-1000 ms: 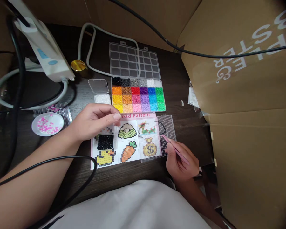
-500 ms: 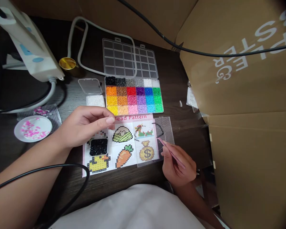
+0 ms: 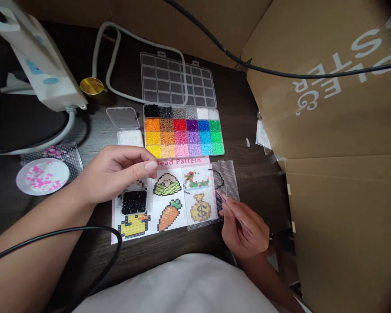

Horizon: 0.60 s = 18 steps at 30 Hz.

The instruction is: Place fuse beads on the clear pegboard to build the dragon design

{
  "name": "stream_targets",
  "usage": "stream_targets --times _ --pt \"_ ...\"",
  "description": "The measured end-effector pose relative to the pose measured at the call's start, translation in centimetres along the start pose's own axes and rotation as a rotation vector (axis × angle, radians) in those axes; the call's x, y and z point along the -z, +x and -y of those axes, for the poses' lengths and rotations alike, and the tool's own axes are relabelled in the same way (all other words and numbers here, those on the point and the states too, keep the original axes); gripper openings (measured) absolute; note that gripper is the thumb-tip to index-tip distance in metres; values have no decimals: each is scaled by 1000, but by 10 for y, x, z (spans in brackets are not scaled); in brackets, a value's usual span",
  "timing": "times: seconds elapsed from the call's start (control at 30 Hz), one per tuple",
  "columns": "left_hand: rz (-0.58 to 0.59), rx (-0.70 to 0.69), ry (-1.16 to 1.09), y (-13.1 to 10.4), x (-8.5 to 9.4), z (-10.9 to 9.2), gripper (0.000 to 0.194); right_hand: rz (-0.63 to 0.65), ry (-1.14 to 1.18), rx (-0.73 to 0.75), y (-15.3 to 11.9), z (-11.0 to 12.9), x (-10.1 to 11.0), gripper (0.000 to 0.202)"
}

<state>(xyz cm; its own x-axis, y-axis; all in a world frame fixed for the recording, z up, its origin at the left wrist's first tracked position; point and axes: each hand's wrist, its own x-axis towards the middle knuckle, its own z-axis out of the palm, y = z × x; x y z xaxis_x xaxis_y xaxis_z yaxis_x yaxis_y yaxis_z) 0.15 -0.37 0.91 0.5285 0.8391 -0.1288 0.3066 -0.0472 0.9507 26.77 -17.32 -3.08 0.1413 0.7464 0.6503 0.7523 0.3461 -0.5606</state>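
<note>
Head view. The landmark is the pattern sheet (image 3: 164, 191), a pink-edged card of 6 pixel designs lying flat on the dark counter (image 3: 241, 121), presumably where it can be read while working. The right hand (image 3: 246, 228), just right of the sheet's lower corner, is closed in a pen-like grip on 1 pair of pink tweezers (image 3: 230, 208); their tip rests on the clear pegboard (image 3: 226, 182), which abuts the sheet's right edge and bears a short arc of black beads, a grip that likely suits fine placing. The left hand (image 3: 117, 174) rests over the sheet's upper left corner, fingers loosely curled toward the thumb; whether anything is pinched there cannot be told. Beneath it, on the sheet, sits 1 small tray of black beads (image 3: 134, 202), close to both hands. Directly beyond the sheet lies 1 bead organiser (image 3: 184, 130), lid thrown back, with 24 compartments in 4 rows of 6, sorted by colour. Left of the organiser stands 1 small box of white beads (image 3: 130, 138), lid open. Well left of the sheet, 1 white dish (image 3: 42, 176) holds pink beads.
</note>
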Motion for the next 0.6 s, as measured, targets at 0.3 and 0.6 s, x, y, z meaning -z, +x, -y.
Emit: stream_targets --times 0.3,0.6 --pt "-12 -60 -13 1 -1 2 22 -5 8 -16 -1 -1 -1 53" --pt "-20 -80 -5 3 -2 -1 21 7 -18 -40 2 1 0 47"
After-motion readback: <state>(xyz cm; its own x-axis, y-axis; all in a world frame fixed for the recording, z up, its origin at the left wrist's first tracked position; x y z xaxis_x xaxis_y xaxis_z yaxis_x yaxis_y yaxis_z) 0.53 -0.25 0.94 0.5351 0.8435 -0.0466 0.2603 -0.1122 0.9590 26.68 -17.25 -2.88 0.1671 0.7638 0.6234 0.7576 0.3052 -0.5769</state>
